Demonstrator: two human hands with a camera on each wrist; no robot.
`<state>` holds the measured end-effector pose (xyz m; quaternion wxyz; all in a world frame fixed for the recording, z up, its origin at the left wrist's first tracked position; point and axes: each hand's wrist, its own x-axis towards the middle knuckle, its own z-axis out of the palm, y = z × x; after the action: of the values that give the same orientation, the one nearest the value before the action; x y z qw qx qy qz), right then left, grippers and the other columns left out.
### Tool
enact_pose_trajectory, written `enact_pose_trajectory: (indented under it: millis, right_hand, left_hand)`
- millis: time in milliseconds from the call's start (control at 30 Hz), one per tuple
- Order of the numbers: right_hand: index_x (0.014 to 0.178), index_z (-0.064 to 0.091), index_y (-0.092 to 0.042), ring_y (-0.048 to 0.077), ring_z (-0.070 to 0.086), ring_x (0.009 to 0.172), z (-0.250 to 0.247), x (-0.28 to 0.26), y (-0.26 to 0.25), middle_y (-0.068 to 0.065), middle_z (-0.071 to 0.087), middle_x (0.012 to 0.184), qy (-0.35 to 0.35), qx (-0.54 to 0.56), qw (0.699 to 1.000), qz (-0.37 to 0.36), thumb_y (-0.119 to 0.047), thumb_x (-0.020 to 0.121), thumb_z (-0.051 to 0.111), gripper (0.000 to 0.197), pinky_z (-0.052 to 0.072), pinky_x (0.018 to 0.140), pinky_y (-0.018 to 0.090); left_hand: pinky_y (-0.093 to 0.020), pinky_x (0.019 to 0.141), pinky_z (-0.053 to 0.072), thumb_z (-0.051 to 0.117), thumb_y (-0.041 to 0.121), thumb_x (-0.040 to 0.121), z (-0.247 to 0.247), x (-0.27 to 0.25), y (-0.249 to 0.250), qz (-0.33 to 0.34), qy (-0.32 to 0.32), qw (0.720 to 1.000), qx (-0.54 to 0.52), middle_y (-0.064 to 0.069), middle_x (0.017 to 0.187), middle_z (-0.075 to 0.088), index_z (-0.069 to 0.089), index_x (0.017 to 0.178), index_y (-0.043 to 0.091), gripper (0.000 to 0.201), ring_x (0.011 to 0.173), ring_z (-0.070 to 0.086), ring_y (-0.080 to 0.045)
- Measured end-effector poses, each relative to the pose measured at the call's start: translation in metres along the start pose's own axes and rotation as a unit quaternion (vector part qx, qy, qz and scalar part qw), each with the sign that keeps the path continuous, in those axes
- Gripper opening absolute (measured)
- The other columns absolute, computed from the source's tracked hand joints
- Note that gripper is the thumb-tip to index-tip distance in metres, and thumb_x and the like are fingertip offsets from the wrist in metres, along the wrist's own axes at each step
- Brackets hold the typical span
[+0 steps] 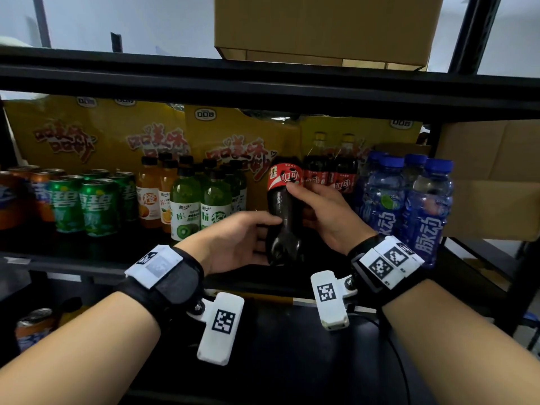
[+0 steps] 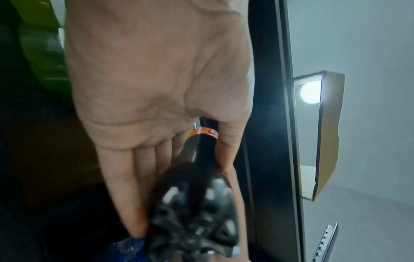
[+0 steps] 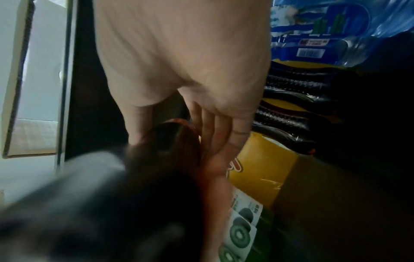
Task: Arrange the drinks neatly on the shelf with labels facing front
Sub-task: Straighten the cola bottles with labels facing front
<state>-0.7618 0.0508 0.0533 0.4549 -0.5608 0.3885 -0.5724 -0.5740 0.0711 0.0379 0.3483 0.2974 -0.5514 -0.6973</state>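
Observation:
A dark cola bottle [image 1: 285, 217] with a red label facing me is held between both hands in front of the middle shelf [image 1: 73, 264]. My left hand [image 1: 248, 238] holds its lower part, thumb across the front and fingers behind. My right hand [image 1: 315, 209] grips its right side, thumb tip on the label. The left wrist view has the bottle's lobed base [image 2: 195, 212] between thumb and fingers [image 2: 125, 186]. In the right wrist view the bottle [image 3: 161, 159] is blurred against my fingers [image 3: 221, 131]. Two more cola bottles [image 1: 330, 171] stand behind.
Along the shelf stand orange cans [image 1: 17, 194], green cans [image 1: 84, 206], orange juice bottles [image 1: 152, 194], green kiwi bottles [image 1: 198, 206] and blue bottles [image 1: 409, 200]. Yellow cartons [image 1: 117, 133] line the back. A cardboard box [image 1: 321, 27] sits on the shelf above. A can [image 1: 32, 325] lies lower left.

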Motion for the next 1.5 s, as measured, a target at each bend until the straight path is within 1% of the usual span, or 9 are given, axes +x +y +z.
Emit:
enact_pose_trajectory:
  millis: [200, 400, 533, 700, 767, 933, 1067, 1233, 1500]
  right_hand:
    - [0.112, 0.077, -0.026, 0.019, 0.077, 0.095, -0.003, 0.004, 0.012, -0.001, 0.08, 0.105, -0.023, -0.069, 0.992, 0.104, -0.086, 0.063, 0.07, 0.078, 0.06, 0.075, 0.037]
    - [0.083, 0.077, -0.019, 0.019, 0.069, 0.054, 0.008, 0.004, 0.023, 0.007, 0.075, 0.075, -0.016, -0.119, 0.978, 0.172, -0.097, 0.038, 0.052, 0.093, 0.052, 0.048, 0.024]
    - [0.071, 0.078, -0.018, 0.021, 0.07, 0.054, 0.007, 0.002, 0.026, 0.01, 0.075, 0.075, -0.02, -0.134, 0.972, 0.191, -0.096, 0.057, 0.046, 0.085, 0.053, 0.05, 0.026]
    - [0.114, 0.072, -0.028, 0.024, 0.078, 0.09, 0.004, 0.003, 0.018, 0.003, 0.081, 0.1, -0.021, -0.083, 0.983, 0.16, -0.094, 0.078, 0.044, 0.08, 0.064, 0.075, 0.042]
    - [0.113, 0.072, -0.031, 0.021, 0.075, 0.102, 0.005, -0.002, 0.01, -0.002, 0.08, 0.106, -0.001, -0.075, 0.991, 0.113, -0.088, 0.076, 0.058, 0.069, 0.06, 0.084, 0.039]
    - [0.102, 0.075, -0.032, 0.006, 0.075, 0.088, 0.009, -0.014, -0.007, -0.016, 0.079, 0.095, 0.042, -0.158, 0.983, -0.082, -0.041, 0.084, 0.083, 0.022, 0.054, 0.057, 0.019]
    - [0.108, 0.073, -0.029, -0.002, 0.073, 0.09, 0.01, -0.019, -0.008, -0.015, 0.079, 0.098, 0.025, -0.195, 0.968, -0.156, -0.025, 0.075, 0.092, 0.038, 0.052, 0.072, 0.01]
    - [0.125, 0.059, -0.019, 0.018, 0.058, 0.124, 0.017, -0.037, -0.003, 0.007, 0.06, 0.13, 0.009, -0.241, 0.942, -0.232, -0.003, 0.07, 0.091, 0.066, 0.045, 0.109, 0.034]
    - [0.123, 0.051, -0.007, 0.029, 0.056, 0.129, 0.025, -0.063, 0.005, 0.016, 0.054, 0.134, -0.029, -0.145, 0.944, -0.296, 0.027, 0.072, 0.074, 0.066, 0.044, 0.112, 0.034]
  left_hand:
    - [-0.025, 0.054, 0.061, 0.073, 0.054, 0.074, 0.004, -0.006, 0.007, -0.004, 0.027, 0.998, -0.065, -0.018, 0.12, 0.073, 0.073, 0.12, 0.012, 0.062, 0.095, 0.074, -0.028]
    - [-0.023, 0.039, 0.054, 0.081, 0.058, 0.055, 0.016, 0.005, 0.01, -0.059, 0.075, 0.972, -0.216, -0.013, 0.081, 0.072, 0.07, 0.097, 0.003, 0.07, 0.059, 0.073, -0.023]
    - [-0.024, 0.039, 0.055, 0.083, 0.056, 0.055, 0.014, 0.007, 0.007, -0.063, 0.089, 0.975, -0.194, -0.013, 0.086, 0.073, 0.071, 0.1, 0.005, 0.069, 0.06, 0.073, -0.024]
    - [-0.028, 0.057, 0.06, 0.084, 0.051, 0.063, 0.002, 0.007, -0.01, 0.016, 0.094, 0.993, -0.07, -0.009, 0.102, 0.077, 0.07, 0.115, 0.016, 0.064, 0.079, 0.076, -0.021]
    - [-0.033, 0.066, 0.06, 0.087, 0.042, 0.068, -0.005, 0.007, -0.017, 0.046, 0.092, 0.995, -0.012, -0.011, 0.103, 0.077, 0.069, 0.109, 0.02, 0.05, 0.085, 0.077, -0.021]
    - [-0.034, 0.081, 0.061, 0.082, 0.016, 0.077, -0.014, 0.009, -0.023, 0.112, 0.048, 0.993, 0.011, -0.01, 0.116, 0.076, 0.079, 0.107, 0.03, 0.033, 0.104, 0.075, -0.026]
    - [-0.038, 0.098, 0.057, 0.082, 0.005, 0.081, -0.011, 0.015, -0.026, 0.176, 0.064, 0.98, 0.067, -0.007, 0.123, 0.074, 0.07, 0.127, 0.022, 0.051, 0.114, 0.071, -0.026]
    - [-0.014, 0.085, 0.053, 0.077, -0.015, 0.076, -0.001, 0.027, -0.025, 0.321, 0.209, 0.907, 0.176, 0.005, 0.104, 0.077, 0.069, 0.117, 0.016, 0.052, 0.099, 0.071, -0.002]
    - [-0.021, 0.109, 0.045, 0.081, -0.012, 0.075, -0.001, 0.035, -0.02, 0.415, 0.25, 0.83, 0.278, -0.006, 0.143, 0.056, 0.061, 0.119, 0.044, 0.074, 0.132, 0.054, -0.013]
